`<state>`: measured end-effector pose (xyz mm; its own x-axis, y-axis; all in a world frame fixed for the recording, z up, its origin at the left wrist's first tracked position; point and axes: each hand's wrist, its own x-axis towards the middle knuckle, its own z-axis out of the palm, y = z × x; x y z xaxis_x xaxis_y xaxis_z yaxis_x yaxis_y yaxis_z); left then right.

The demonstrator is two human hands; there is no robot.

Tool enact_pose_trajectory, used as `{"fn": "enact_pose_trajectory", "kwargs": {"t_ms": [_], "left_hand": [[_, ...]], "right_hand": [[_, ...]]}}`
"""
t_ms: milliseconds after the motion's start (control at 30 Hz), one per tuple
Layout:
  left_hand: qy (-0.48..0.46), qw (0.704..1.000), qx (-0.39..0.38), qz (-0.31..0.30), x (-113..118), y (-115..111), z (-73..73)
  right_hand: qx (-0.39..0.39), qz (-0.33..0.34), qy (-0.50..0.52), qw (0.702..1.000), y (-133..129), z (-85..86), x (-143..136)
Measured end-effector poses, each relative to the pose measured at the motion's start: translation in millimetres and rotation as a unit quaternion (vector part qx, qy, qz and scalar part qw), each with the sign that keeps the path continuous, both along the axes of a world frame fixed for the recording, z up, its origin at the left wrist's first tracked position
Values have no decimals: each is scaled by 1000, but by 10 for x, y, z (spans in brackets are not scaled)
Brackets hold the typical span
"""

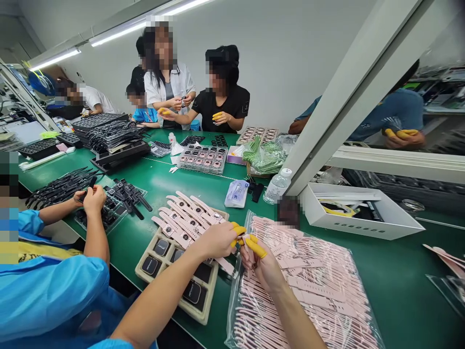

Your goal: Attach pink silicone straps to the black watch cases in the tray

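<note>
My left hand (232,238), with yellow finger cots, is closed in a pinch above the right edge of a beige tray (194,312); what lies between its fingertips is mostly hidden. Touching it, my right hand (262,257), also in yellow cots, grips a pink watch strap (248,251). Below my left hand another pink strap end (227,266) sticks out. Dark square watch faces sit in the tray's compartments, and several watches with pink straps (187,223) lie across its far side. Under my right hand spreads a clear bag of pink straps (308,276).
At left a co-worker's hands (90,196) hold a black strap beside black watches (127,194). A water bottle (278,186), a white box (359,213), a tray of watches (203,159) and green ties (263,157) stand farther back. A slanted metal post (337,92) rises at right.
</note>
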<state>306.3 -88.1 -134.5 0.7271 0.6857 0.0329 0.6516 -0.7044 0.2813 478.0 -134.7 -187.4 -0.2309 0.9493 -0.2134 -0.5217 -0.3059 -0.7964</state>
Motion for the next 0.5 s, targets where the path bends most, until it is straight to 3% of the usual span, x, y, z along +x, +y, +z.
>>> {"fn": "enact_pose_trajectory", "kwargs": {"t_ms": [500], "left_hand": [[-37,999,-26,0,-1,4,-19]], "right_hand": [[-7,2,11,1000,-30,47,-12]]}}
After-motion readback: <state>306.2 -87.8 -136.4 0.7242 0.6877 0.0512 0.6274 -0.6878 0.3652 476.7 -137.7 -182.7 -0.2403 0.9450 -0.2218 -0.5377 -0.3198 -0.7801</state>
